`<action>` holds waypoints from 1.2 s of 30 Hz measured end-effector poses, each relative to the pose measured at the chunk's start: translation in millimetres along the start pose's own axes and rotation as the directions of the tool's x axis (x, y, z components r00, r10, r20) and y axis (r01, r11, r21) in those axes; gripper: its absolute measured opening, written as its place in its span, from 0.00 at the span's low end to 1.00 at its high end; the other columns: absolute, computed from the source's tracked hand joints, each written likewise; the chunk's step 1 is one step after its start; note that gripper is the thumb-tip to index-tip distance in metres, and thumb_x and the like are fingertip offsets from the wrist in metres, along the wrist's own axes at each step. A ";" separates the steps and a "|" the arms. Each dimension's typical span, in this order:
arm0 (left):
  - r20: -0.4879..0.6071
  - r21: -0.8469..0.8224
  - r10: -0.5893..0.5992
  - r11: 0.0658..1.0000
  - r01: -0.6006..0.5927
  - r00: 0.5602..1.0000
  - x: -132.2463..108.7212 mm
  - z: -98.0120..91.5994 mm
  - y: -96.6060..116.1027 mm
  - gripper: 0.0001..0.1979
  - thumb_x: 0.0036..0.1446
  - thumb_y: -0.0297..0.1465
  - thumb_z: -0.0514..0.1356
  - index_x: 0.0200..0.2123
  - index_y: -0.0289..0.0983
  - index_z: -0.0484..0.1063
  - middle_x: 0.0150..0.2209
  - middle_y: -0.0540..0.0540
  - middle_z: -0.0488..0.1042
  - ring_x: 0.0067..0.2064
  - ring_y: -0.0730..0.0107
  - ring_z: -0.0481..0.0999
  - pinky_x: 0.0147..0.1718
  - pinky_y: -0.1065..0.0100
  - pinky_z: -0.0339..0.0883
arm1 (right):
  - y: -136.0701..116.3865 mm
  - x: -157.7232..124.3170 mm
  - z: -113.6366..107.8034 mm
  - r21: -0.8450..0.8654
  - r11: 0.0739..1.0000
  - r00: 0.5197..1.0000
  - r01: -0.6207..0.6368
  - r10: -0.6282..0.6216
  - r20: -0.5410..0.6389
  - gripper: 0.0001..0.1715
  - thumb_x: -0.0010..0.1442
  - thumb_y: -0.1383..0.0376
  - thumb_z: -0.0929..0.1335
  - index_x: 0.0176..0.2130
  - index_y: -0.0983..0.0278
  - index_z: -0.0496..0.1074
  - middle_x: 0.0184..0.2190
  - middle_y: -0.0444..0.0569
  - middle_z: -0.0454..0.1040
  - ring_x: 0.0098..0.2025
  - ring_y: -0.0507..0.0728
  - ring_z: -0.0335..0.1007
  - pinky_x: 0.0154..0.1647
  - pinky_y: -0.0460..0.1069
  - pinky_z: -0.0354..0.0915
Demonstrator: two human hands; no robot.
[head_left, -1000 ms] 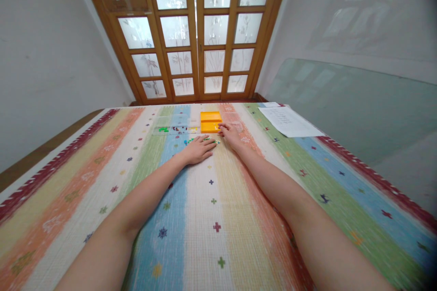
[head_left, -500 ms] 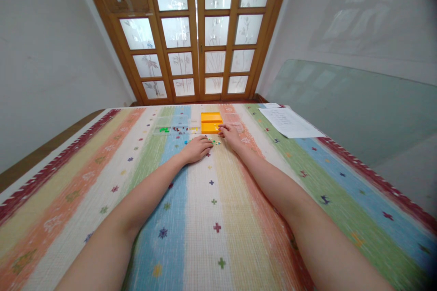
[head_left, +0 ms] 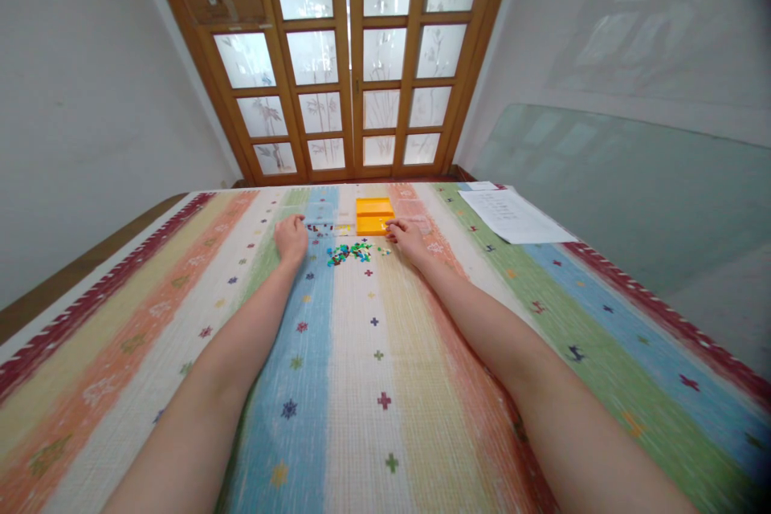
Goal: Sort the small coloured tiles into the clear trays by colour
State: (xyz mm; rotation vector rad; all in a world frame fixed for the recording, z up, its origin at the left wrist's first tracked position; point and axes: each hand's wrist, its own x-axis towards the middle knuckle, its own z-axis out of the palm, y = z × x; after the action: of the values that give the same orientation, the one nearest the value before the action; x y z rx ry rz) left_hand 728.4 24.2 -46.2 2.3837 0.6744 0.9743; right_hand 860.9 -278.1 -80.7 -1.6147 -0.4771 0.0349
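Note:
My left hand [head_left: 291, 238] is over the left end of a clear divided tray [head_left: 328, 235], its fingers curled together and hiding the compartment beneath. Whatever its fingertips hold is too small to make out. My right hand [head_left: 405, 238] is at the front right corner of an open yellow box [head_left: 374, 206], thumb and fingers drawn together; I cannot make out what is between them. A few tiny pale pieces show in the box near those fingertips. On the cloth between my hands lies a loose pile of tiny green, blue and dark pieces [head_left: 349, 253].
Dark and yellow pieces show in the clear tray's compartments. Another clear tray [head_left: 420, 222] lies right of the yellow box. Printed paper sheets [head_left: 511, 214] lie at the far right on the striped tablecloth [head_left: 355, 385]. Wooden glazed doors [head_left: 355, 88] stand beyond the table.
My left hand has moved left, from the pile of small pieces to the clear tray's left end, uncovering the pile. My right hand has stayed at the yellow box's corner.

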 end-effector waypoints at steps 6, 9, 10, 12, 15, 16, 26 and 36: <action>-0.047 0.091 -0.167 0.981 0.171 0.985 6.0 -8.0 -24.5 0.20 0.64 0.27 0.51 0.52 0.37 0.80 0.52 0.35 0.79 0.57 0.45 0.71 0.60 0.46 0.59 | -2.0 -1.9 -1.5 -0.044 0.999 1.000 0.023 -0.022 0.009 0.18 0.58 0.56 0.67 0.42 0.64 0.79 0.41 0.52 0.81 0.34 0.54 0.75 0.38 0.49 0.70; -0.039 0.090 -0.086 0.992 0.089 0.996 1.3 -8.1 -18.6 0.20 0.63 0.27 0.53 0.53 0.37 0.79 0.55 0.34 0.77 0.61 0.44 0.68 0.63 0.44 0.54 | -0.9 -1.7 -2.0 -0.054 0.998 0.999 0.034 -0.033 0.021 0.17 0.59 0.56 0.67 0.42 0.64 0.79 0.41 0.52 0.81 0.35 0.55 0.75 0.39 0.50 0.71; -0.017 0.069 -0.048 0.996 0.049 0.999 0.3 -7.4 -15.7 0.20 0.63 0.27 0.53 0.52 0.37 0.79 0.55 0.35 0.77 0.61 0.45 0.68 0.63 0.45 0.54 | -0.3 -1.3 -2.0 -0.056 0.998 0.999 0.036 -0.035 0.021 0.17 0.59 0.56 0.67 0.41 0.64 0.79 0.41 0.52 0.81 0.35 0.55 0.75 0.39 0.50 0.71; 0.077 0.005 0.052 0.999 -0.052 0.996 -0.9 -4.8 -10.1 0.18 0.62 0.27 0.53 0.49 0.37 0.80 0.52 0.36 0.78 0.58 0.48 0.72 0.61 0.48 0.59 | 1.5 -0.3 -2.1 -0.058 0.997 0.999 0.044 -0.043 0.019 0.17 0.59 0.56 0.68 0.41 0.64 0.79 0.41 0.52 0.81 0.35 0.55 0.75 0.39 0.50 0.70; 0.298 -0.114 0.266 0.963 -0.242 0.917 -2.7 1.1 -4.1 0.16 0.59 0.27 0.54 0.41 0.37 0.81 0.44 0.41 0.81 0.48 0.55 0.76 0.55 0.55 0.66 | 4.3 1.0 -2.3 -0.067 0.996 0.998 0.053 -0.052 0.017 0.17 0.59 0.55 0.68 0.40 0.63 0.79 0.40 0.51 0.80 0.35 0.55 0.74 0.38 0.50 0.70; 0.370 -0.157 0.338 0.941 -0.301 0.865 -3.6 3.0 -2.8 0.15 0.57 0.27 0.55 0.39 0.38 0.81 0.42 0.42 0.81 0.46 0.57 0.76 0.53 0.56 0.67 | 5.1 1.3 -2.4 -0.071 0.996 0.998 0.055 -0.054 0.020 0.17 0.59 0.55 0.68 0.40 0.63 0.79 0.40 0.51 0.80 0.35 0.56 0.74 0.38 0.50 0.70; 0.567 -0.291 0.600 0.787 -0.544 0.565 -6.5 1.7 5.0 0.10 0.49 0.29 0.61 0.35 0.40 0.81 0.40 0.45 0.78 0.47 0.56 0.74 0.56 0.53 0.65 | 6.0 1.5 -2.9 -0.106 0.993 0.998 0.058 -0.055 0.038 0.16 0.60 0.54 0.67 0.39 0.62 0.78 0.38 0.49 0.81 0.36 0.56 0.74 0.38 0.49 0.70; 0.583 -0.317 0.550 0.832 -0.456 0.598 -9.8 -2.2 8.6 0.06 0.53 0.31 0.63 0.33 0.43 0.81 0.40 0.44 0.79 0.49 0.54 0.76 0.60 0.51 0.64 | -2.1 -2.6 -2.0 -0.086 0.995 0.998 0.044 -0.040 0.053 0.15 0.61 0.56 0.67 0.39 0.63 0.78 0.39 0.50 0.81 0.35 0.56 0.75 0.39 0.50 0.72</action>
State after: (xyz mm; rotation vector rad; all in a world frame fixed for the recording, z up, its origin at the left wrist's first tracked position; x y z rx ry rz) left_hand 722.9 12.3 -44.7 2.5858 -0.3601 0.2644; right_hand 858.6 -280.9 -79.1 -1.6922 -0.5582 0.0239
